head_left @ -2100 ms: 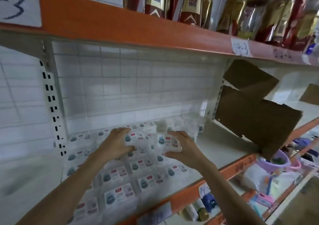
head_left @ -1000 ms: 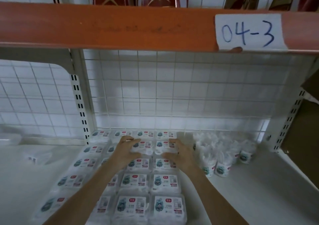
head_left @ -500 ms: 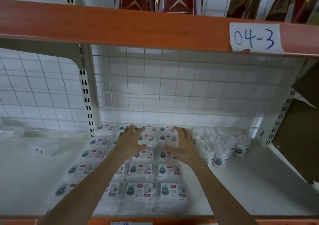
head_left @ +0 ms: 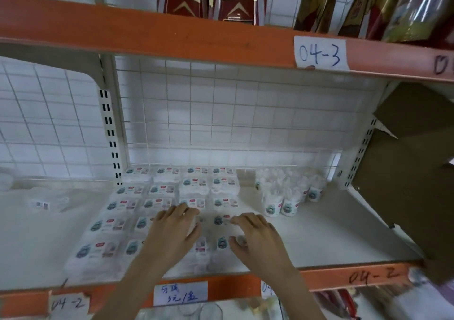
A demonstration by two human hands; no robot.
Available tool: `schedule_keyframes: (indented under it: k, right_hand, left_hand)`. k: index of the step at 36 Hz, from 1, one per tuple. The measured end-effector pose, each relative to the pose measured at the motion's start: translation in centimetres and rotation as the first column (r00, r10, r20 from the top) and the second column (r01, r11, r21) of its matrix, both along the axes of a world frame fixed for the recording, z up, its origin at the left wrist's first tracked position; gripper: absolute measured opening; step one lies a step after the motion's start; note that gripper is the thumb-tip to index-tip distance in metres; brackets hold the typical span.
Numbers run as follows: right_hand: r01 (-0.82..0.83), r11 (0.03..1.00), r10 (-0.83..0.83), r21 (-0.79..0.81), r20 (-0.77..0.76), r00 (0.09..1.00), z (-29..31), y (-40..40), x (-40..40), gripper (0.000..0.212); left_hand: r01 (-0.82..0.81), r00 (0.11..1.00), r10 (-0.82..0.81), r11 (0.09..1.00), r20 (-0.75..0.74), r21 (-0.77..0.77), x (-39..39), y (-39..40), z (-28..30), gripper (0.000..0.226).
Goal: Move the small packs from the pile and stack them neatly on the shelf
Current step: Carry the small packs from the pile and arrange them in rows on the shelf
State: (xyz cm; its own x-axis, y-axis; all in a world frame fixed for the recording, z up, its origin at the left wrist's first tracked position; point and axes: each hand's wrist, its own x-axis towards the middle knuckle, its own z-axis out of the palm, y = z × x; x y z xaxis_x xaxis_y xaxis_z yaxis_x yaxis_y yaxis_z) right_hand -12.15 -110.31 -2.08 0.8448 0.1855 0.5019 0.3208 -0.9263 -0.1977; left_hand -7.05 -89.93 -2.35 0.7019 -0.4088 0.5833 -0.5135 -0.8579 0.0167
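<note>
Labels reading "04-3" (head_left: 320, 53) and "04-2" (head_left: 373, 277) mark orange rails. Our left hand (head_left: 172, 233) and right hand (head_left: 255, 236) rest fingers spread, gripping nothing, on small packs (head_left: 157, 197) rowed mid-frame on the shelf (head_left: 331, 241).

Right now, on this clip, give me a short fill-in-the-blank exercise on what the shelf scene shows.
1. The paper label on the upper orange beam reads ____.
2. The flat packs lie in rows on the ____ part of the shelf.
3. Both hands, left and right, rest on the ____ rows of flat packs.
4. The small round tubs stand to the ____ of the flat packs.

Missing words: 04-3; left; front; right
</note>
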Motion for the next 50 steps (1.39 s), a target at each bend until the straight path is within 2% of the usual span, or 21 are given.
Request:
schedule_keyframes:
  k: [6, 8, 10, 17, 19, 21, 25, 30, 35, 38, 40, 42, 46, 50]
  right_hand:
    - [-0.083, 0.994, 0.090, 0.070, -0.098, 0.991, 0.3, -1.2, -3.1, 0.033]
    - [-0.109, 0.991, 0.117, 0.072, -0.112, 0.987, 0.4, -1.9, -4.1, 0.038]
    - [-0.131, 0.989, 0.139, 0.063, -0.141, 0.980, 0.3, -2.6, -5.2, 0.046]
    - [-0.235, 0.969, 0.246, 0.074, -0.257, 0.935, -1.3, -2.1, -8.7, 0.056]
    - [-0.302, 0.947, 0.320, 0.108, -0.303, 0.898, -1.8, -0.8, -9.4, 0.052]
    - [-0.376, 0.919, 0.393, 0.118, -0.341, 0.854, -2.1, 1.1, -9.9, 0.042]
    - [-0.525, 0.840, 0.532, 0.138, -0.400, 0.746, -2.8, 6.2, -11.0, 0.042]
    - [-0.667, 0.733, 0.656, 0.133, -0.395, 0.643, -4.0, 14.0, -13.3, 0.046]
    - [-0.784, 0.600, 0.758, 0.158, -0.427, 0.493, -4.7, 22.4, -17.3, 0.049]
    - [-0.825, 0.543, 0.786, 0.157, -0.442, 0.433, -5.5, 27.1, -19.9, 0.065]
    - [-0.844, 0.515, 0.801, 0.153, -0.437, 0.409, -6.1, 30.3, -21.3, 0.057]
    - [-0.851, 0.497, 0.812, 0.168, -0.436, 0.388, -6.3, 33.5, -22.4, 0.048]
    - [-0.855, 0.482, 0.818, 0.192, -0.448, 0.361, -6.1, 39.5, -24.1, 0.047]
    - [-0.861, 0.460, 0.829, 0.219, -0.455, 0.327, -6.1, 44.7, -25.3, 0.047]
  left_hand:
    - [-0.026, 0.998, 0.028, 0.999, 0.058, -0.029, -2.7, -1.1, 0.1, 0.021]
    - [-0.044, 0.997, 0.046, 0.998, 0.055, -0.035, -3.9, -1.5, 0.1, 0.035]
    - [-0.057, 0.997, 0.061, 0.996, 0.057, -0.065, -5.1, -1.7, -0.4, 0.038]
    - [-0.104, 0.994, 0.101, 0.980, -0.029, -0.169, -11.2, -1.4, -2.5, 0.033]
    - [-0.144, 0.988, 0.129, 0.971, -0.090, -0.189, -13.3, -0.1, -3.3, 0.029]
    - [-0.241, 0.967, 0.225, 0.961, -0.121, -0.138, -15.5, 2.0, -4.2, 0.030]
    - [-0.461, 0.877, 0.438, 0.883, -0.198, -0.088, -21.0, 7.5, -5.0, 0.035]
    - [-0.702, 0.696, 0.668, 0.710, -0.263, -0.054, -29.5, 14.5, -5.7, 0.040]
    - [-0.848, 0.525, 0.821, 0.527, -0.223, -0.056, -37.0, 19.4, -6.0, 0.037]
    - [-0.901, 0.431, 0.873, 0.428, -0.227, -0.066, -40.4, 22.5, -6.6, 0.037]
    - [-0.925, 0.379, 0.898, 0.374, -0.225, -0.068, -42.3, 24.8, -7.0, 0.036]
    - [-0.937, 0.347, 0.908, 0.342, -0.234, -0.064, -43.8, 27.3, -7.2, 0.035]
    - [-0.943, 0.331, 0.902, 0.320, -0.276, -0.086, -45.8, 32.8, -7.4, 0.029]
    - [-0.948, 0.315, 0.889, 0.314, -0.333, -0.059, -46.5, 37.1, -7.2, 0.033]
